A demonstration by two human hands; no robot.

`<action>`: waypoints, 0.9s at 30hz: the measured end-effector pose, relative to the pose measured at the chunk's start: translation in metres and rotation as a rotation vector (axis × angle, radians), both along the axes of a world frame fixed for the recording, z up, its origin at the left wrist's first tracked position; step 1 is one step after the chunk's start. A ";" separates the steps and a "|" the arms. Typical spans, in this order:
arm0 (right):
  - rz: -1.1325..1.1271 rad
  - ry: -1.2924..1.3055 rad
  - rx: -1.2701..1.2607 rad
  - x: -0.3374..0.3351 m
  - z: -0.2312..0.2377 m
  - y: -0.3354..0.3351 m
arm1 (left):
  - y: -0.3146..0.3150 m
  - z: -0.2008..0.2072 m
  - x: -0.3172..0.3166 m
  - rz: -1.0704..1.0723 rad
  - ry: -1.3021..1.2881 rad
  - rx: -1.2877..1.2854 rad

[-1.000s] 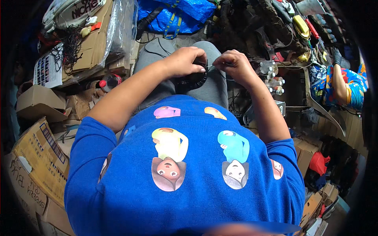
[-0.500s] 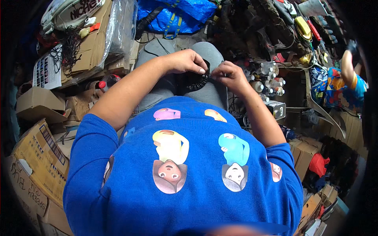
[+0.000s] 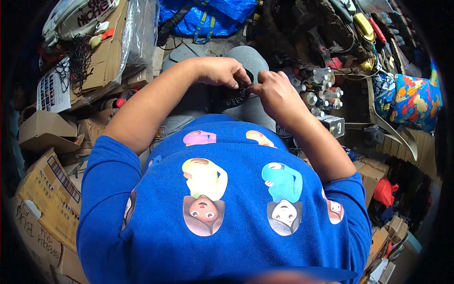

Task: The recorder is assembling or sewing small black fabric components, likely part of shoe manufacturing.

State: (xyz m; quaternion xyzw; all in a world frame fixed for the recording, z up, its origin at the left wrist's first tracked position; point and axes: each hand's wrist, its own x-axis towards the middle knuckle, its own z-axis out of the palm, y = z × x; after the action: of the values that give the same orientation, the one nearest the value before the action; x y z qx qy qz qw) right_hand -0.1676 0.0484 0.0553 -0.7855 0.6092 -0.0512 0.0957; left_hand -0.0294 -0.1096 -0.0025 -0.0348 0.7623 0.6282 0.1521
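cardboard boxes both sides lol, left hand fingers clamped on black ribbed ring, right hand fingers pinched together

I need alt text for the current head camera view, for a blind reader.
A seated person's left hand and right hand are close together at a dark, ridged, rounded object over gray trousers. The blue shirt has cartoon figures; cardboard boxes stand at left, bottles at right, and a blue bag lies beyond.
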 end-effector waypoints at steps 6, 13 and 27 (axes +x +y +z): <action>-0.134 -0.344 0.153 -0.015 -0.033 -0.018 | -0.001 -0.004 -0.010 0.154 -0.006 -0.058; -0.545 -1.618 0.501 -0.092 -0.024 0.035 | 0.025 -0.005 0.049 0.526 0.185 -0.588; -0.457 -0.151 0.395 -0.112 -0.066 0.065 | 0.040 0.021 0.032 0.930 0.297 1.175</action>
State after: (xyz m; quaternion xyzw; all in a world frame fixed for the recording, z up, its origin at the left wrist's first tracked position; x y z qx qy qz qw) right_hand -0.2796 0.1134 -0.0104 -0.5883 0.7595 -0.0104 0.2776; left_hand 0.0023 -0.0694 0.0181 -0.1807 0.2224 0.9279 -0.2385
